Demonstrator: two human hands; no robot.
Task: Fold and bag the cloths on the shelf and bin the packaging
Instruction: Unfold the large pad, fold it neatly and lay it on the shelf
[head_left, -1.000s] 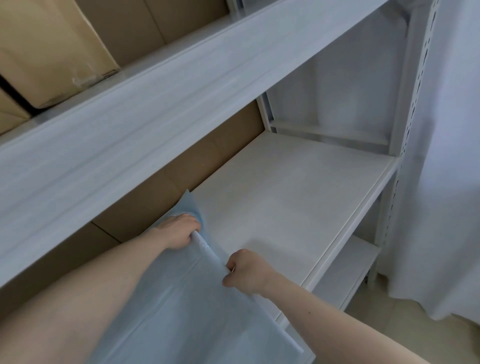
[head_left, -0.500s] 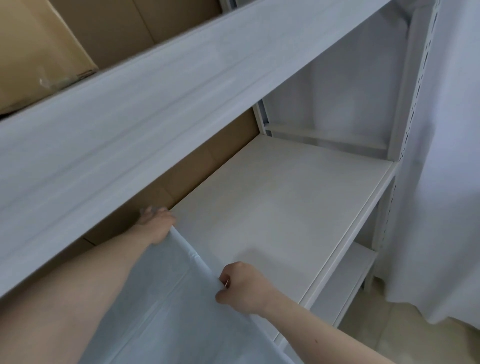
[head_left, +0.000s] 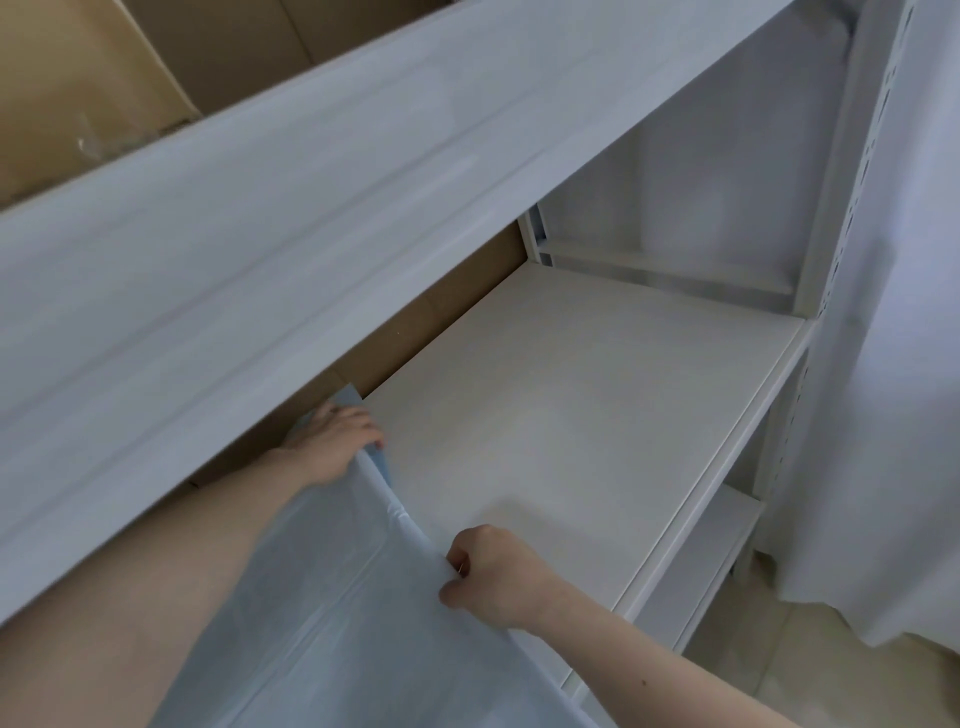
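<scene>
Pale blue and thin, the non-woven cloth (head_left: 332, 623) lies spread over the near left part of the white wooden shelf board (head_left: 597, 415), its far edge folded over on itself and running between the person's two hands. The left hand (head_left: 332, 441) rests at the back of the shelf, fingers curled over the fold and gripping the cloth's far corner, where a darker blue tip pokes up against the brown cardboard (head_left: 431, 322) that lines the rear. The right hand (head_left: 493, 577) is nearer the front edge, closed in a fist with thumb and fingers pinching the same folded edge (the pinch itself is small, but the fabric plainly bunches into it). Both bare forearms reach in from the bottom of the view, the cloth stretching between them. Overhead, a broad white upper shelf (head_left: 363, 182) crosses the scene diagonally, with a tan cardboard box (head_left: 78, 93) sitting on it. At the right, a white perforated metal upright (head_left: 857, 182) stands beside a hanging white curtain (head_left: 904, 364).
</scene>
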